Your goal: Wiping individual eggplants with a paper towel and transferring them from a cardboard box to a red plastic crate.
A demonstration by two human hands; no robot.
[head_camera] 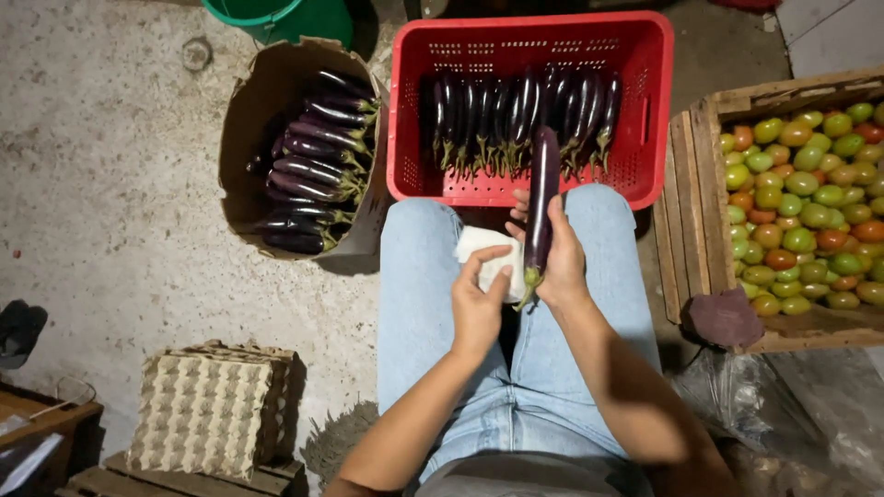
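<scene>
Seated over a lap in pale blue jeans, with a long, glossy dark purple eggplant held upright above the knees, green stem end down, tip pointing at the red plastic crate ahead. Right hand wrapped around the lower half of the eggplant, fingers closed on it near the stem. Left hand just beside it, fingertips pinching and pressing a folded white cloth that rests on the left thigh, apart from the skin of the eggplant, though only narrowly.

Looks like wiping work. To do it well: keep the right grip low and firm but not squeezing, since the skin probably bruises and marks easily; bring the cloth flat against the skin rather than bunched; stroke along the length, turning the eggplant a little each pass; mind the stem, likely prickly.

Around: a neat row of purple eggplants in the red crate, stems toward the knees; more eggplants piled in a brown cardboard box to the left; green and reddish tomatoes in a wooden crate to the right; stacked grey egg trays lower left.
</scene>
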